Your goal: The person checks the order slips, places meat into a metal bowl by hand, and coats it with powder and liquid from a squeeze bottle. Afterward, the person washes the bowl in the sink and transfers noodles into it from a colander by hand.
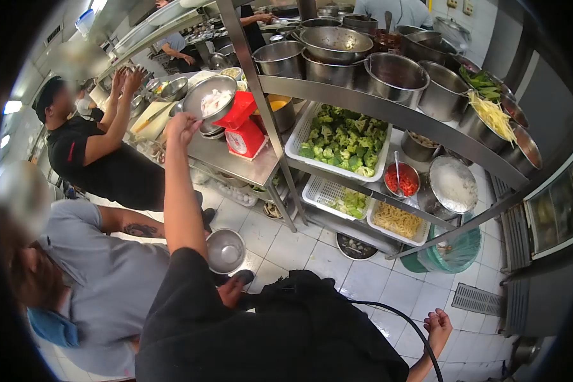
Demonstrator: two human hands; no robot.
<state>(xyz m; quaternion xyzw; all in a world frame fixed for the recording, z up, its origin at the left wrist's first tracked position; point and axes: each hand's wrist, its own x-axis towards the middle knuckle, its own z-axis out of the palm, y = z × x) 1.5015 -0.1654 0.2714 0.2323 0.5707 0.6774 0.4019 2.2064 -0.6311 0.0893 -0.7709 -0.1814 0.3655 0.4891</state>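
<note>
My left hand (182,127) reaches up at the upper left, its fingers closed on the rim of a metal bowl (194,95) with pale pieces of food (215,102) in it. The bowl is tilted and stands at the red scale (240,130) on the steel counter (213,156). Whether the scale bears the bowl's weight I cannot tell. Down at the lower right, away from the shelves, my right hand (438,328) hangs with its fingers curled and nothing visible in them.
A steel shelf (388,102) holds pots, a basket of broccoli (347,137) and a bowl of chopped red food (401,179). One co-worker in grey (108,267) stands close at left, holding a metal bowl (225,251); another in black (102,159) stands beyond.
</note>
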